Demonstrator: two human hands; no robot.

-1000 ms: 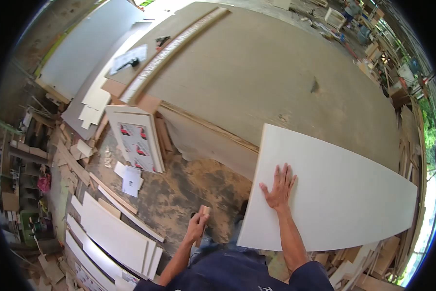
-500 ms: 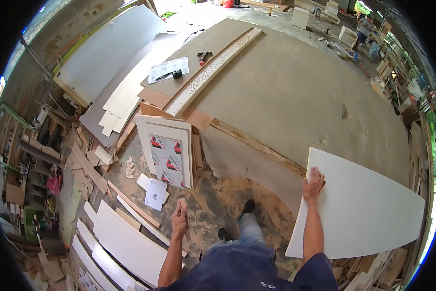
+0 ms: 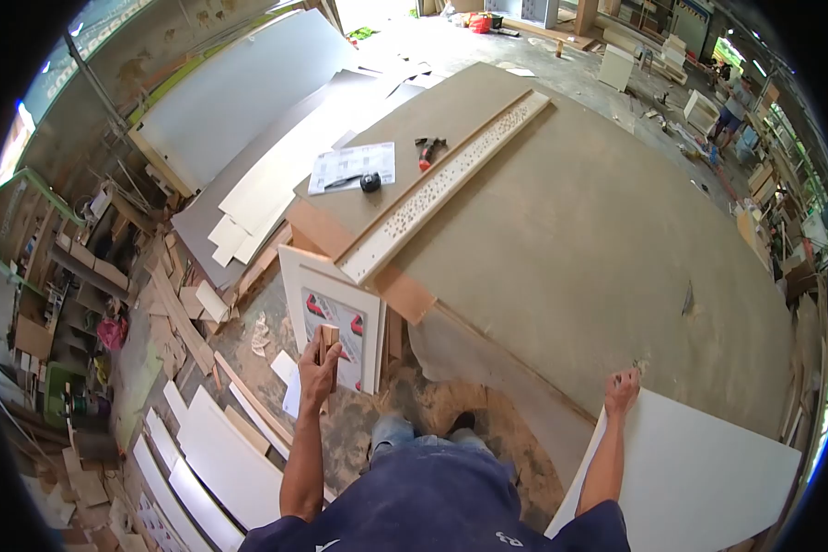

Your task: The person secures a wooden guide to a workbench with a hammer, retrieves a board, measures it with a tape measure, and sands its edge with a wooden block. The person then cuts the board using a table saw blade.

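- I'm watching the left hand (image 3: pixel 318 373) between seven and eight o'clock: it's gripping a wood block (image 3: pixel 330 337), fingers pressing together around it, and the block is poking up out of the fist, in front of the boards (image 3: pixel 372 354).
- Over at four o'clock, the right hand (image 3: pixel 622 390) is resting at the top corner of a white panel (image 3: pixel 699 460), fingers curling in; I can't tell whether they're pinching the edge. It's probably steadying the panel.
- The panel is overlapping the table (image 3: pixel 570 230), which is likely bearing some weight.
- Up at eleven, a tape (image 3: pixel 370 183) is sitting on a paper (image 3: pixel 351 161), perhaps weighing it down.
- Towards twelve, a speckled strip (image 3: pixel 451 184) is lying slantwise, a red-and-black tool (image 3: pixel 425 153) lying beside it.
- Now the writing: the boards are showing a label (image 3: pixel 347 315) with red marks, the hand partly hiding it; I'm not managing to read it, nor the paper's small print.
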